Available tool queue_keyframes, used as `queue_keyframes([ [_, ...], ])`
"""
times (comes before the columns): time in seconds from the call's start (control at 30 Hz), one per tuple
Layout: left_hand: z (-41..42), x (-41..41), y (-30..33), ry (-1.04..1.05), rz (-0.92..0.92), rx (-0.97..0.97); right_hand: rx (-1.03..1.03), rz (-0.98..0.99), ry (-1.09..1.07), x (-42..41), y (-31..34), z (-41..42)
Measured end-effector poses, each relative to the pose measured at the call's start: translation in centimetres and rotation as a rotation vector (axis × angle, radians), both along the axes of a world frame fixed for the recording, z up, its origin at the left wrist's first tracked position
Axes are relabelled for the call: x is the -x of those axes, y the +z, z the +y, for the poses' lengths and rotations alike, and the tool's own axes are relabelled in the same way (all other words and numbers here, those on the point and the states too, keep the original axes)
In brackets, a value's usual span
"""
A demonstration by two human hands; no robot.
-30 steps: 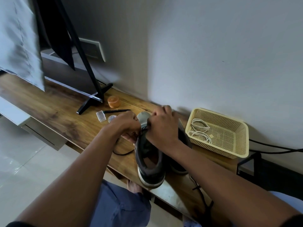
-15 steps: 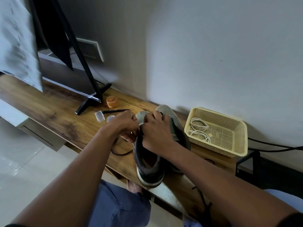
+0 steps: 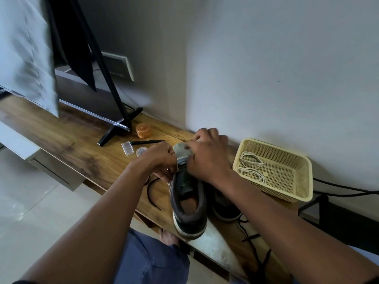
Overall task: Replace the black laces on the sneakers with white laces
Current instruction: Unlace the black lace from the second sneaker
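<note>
Both hands [image 3: 158, 158] [image 3: 207, 158] pinch a sneaker's [image 3: 187, 193] black lace [image 3: 152, 191]; white laces [image 3: 251, 167] wait in the basket [image 3: 303, 181] at three o'clock.

Basket [image 3: 287, 193] set right of the sneakers [image 3: 188, 201], laces [image 3: 251, 167] coiled in it, jar [image 3: 143, 130] and pen [image 3: 146, 142] placed behind-left of the sneakers.

A single wide-angle view comes from the person's head, looking forward and steeply down along both forearms to the wooden bench [image 3: 61, 138] set against the wall [image 3: 266, 68]. It sits close: the arms fill the lower half of the frame, the left hand [image 3: 158, 158] and right hand [image 3: 207, 158] meet near the centre, and the person's lap and the floor [image 3: 30, 212] show beneath the bench's near edge. Straight lines bow toward the frame's edges, and there is no second view to share the scene.
</note>
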State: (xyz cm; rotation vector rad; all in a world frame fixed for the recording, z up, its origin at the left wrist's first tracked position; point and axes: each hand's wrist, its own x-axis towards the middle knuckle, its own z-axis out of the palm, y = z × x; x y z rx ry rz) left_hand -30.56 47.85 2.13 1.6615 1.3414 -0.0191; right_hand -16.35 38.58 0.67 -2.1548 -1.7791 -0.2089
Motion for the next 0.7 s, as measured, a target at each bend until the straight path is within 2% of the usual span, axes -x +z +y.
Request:
queue_keyframes([
  [0.13, 0.0, 0.0, 0.2, 0.008, 0.003, -0.033, 0.176, -0.134, 0.158, 2.8, -1.7, -0.4],
  [0.4, 0.0, 0.1, 0.1, -0.005, 0.023, -0.01, 0.151, -0.108, 0.091, 2.4, -2.0, -0.4],
  [0.47, 0.0, 0.1, 0.1, 0.003, 0.02, -0.013, 0.1, -0.084, 0.027, 1.9, -1.8, -0.4],
  [0.6, 0.0, -0.2, 0.1, -0.001, 0.012, -0.026, -0.013, 0.141, -0.324, -1.3, 0.1, 0.6],
  [0.7, 0.1, 0.0, 0.0, -0.01, 0.022, -0.023, -0.062, 0.237, -0.326, -2.3, 0.2, 0.7],
])
